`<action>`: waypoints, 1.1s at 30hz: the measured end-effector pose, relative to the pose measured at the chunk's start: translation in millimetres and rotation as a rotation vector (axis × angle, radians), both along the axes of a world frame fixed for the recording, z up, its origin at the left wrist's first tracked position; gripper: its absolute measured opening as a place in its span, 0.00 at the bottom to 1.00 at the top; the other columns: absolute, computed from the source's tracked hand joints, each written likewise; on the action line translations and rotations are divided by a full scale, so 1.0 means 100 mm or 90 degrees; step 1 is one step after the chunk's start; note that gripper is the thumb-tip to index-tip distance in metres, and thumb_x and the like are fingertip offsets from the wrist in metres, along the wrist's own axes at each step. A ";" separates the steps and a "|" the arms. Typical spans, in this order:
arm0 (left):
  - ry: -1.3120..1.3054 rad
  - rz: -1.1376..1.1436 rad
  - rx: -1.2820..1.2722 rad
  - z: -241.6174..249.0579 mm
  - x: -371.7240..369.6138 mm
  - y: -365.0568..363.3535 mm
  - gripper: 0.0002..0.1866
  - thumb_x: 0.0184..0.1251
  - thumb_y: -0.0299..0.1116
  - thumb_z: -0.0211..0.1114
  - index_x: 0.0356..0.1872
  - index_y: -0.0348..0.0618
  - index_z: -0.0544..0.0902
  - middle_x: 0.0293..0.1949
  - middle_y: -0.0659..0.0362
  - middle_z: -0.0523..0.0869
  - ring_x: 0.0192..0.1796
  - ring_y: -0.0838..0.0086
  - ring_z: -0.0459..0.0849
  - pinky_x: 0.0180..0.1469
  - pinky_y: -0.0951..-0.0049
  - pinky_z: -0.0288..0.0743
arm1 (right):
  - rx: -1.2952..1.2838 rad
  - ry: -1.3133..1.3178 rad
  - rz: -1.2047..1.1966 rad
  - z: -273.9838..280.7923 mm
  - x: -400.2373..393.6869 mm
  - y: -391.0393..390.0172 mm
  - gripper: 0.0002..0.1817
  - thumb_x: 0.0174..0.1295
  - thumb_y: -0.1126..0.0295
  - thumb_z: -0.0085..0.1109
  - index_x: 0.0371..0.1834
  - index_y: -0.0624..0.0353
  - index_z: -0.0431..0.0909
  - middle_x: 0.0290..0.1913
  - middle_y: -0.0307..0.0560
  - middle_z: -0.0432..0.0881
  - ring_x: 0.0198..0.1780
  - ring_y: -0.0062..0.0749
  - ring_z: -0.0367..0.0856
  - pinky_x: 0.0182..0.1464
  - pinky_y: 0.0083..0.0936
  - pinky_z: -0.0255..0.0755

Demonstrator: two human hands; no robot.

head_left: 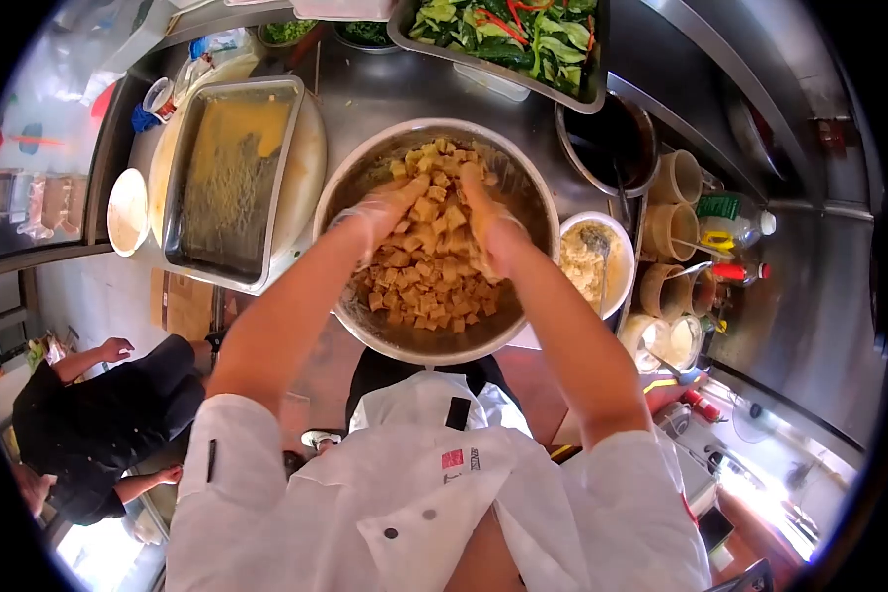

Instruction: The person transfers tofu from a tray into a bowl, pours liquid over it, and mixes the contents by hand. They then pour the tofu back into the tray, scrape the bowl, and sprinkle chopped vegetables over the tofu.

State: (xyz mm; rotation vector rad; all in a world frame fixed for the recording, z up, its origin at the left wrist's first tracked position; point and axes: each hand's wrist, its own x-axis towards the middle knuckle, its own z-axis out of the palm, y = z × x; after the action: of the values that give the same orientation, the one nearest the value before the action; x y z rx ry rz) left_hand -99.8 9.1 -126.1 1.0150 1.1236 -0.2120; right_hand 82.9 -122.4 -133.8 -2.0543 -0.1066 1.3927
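A large metal mixing bowl (355,321) holds a heap of light-brown food cubes (429,281) with a powdery look. My left hand (390,207), in a thin clear plastic glove, is sunk into the left side of the heap. On the opposite side, my right hand (491,225), gloved too, presses inward. Cubes lie cupped between the two palms, raised toward the bowl's far part. Thumbs show on top, while most fingers are hidden beneath the cubes.
Left of the bowl, a metal tray (175,212) with yellowish residue rests on a round board (311,158). A vegetable tray (395,35) stands behind. To the right are a pot of dark liquid (602,133), a white bowl (627,266) and seasoning jars (671,227). Another person (109,414) stands at left.
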 end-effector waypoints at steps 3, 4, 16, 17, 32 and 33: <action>-0.064 0.017 0.064 -0.27 -0.20 0.14 0.50 0.69 0.62 0.70 0.86 0.60 0.57 0.84 0.49 0.62 0.85 0.54 0.59 0.82 0.36 0.52 | -0.097 -0.030 0.020 0.15 0.18 0.06 0.64 0.63 0.13 0.30 0.83 0.60 0.63 0.75 0.64 0.73 0.74 0.47 0.74 0.74 0.48 0.67; -0.009 0.048 0.089 -0.27 -0.04 0.01 0.49 0.69 0.62 0.70 0.86 0.60 0.58 0.84 0.48 0.60 0.85 0.53 0.58 0.83 0.39 0.52 | 0.089 0.192 -0.119 -0.20 0.29 0.01 0.58 0.66 0.18 0.45 0.84 0.56 0.62 0.76 0.56 0.74 0.76 0.45 0.72 0.70 0.49 0.71; 0.095 -0.425 0.344 -0.09 -0.27 -0.02 0.39 0.80 0.48 0.59 0.87 0.63 0.54 0.84 0.43 0.57 0.84 0.50 0.61 0.84 0.54 0.58 | 0.085 0.114 -0.128 -0.41 0.08 -0.61 0.54 0.70 0.24 0.47 0.87 0.54 0.56 0.81 0.53 0.65 0.76 0.47 0.69 0.74 0.51 0.66; 0.178 -0.189 0.173 -0.09 -0.30 -0.21 0.43 0.78 0.58 0.57 0.87 0.60 0.52 0.86 0.44 0.53 0.85 0.49 0.58 0.84 0.53 0.55 | 0.098 0.181 -0.192 -0.51 0.04 -0.76 0.56 0.70 0.23 0.47 0.87 0.55 0.53 0.83 0.54 0.62 0.78 0.50 0.66 0.75 0.54 0.64; -0.111 0.390 -0.124 0.20 -0.57 -0.78 0.39 0.81 0.60 0.56 0.84 0.54 0.62 0.81 0.52 0.67 0.77 0.57 0.73 0.79 0.46 0.62 | 0.036 -0.398 0.535 0.41 0.06 0.15 0.47 0.75 0.29 0.44 0.84 0.54 0.61 0.84 0.59 0.61 0.80 0.53 0.66 0.83 0.43 0.55; -0.073 0.447 -0.151 0.06 -0.52 -0.84 0.39 0.80 0.60 0.56 0.84 0.53 0.62 0.82 0.53 0.65 0.78 0.57 0.70 0.80 0.46 0.60 | 0.051 -0.445 0.532 0.18 0.16 0.21 0.48 0.75 0.28 0.42 0.84 0.54 0.61 0.85 0.59 0.59 0.81 0.52 0.65 0.83 0.43 0.54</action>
State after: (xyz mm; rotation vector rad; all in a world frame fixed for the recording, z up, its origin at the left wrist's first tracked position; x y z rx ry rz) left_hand -151.9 -74.8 -120.0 0.3773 1.2499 0.2701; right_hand 98.8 -101.5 -116.3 -2.4409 -1.4130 0.9570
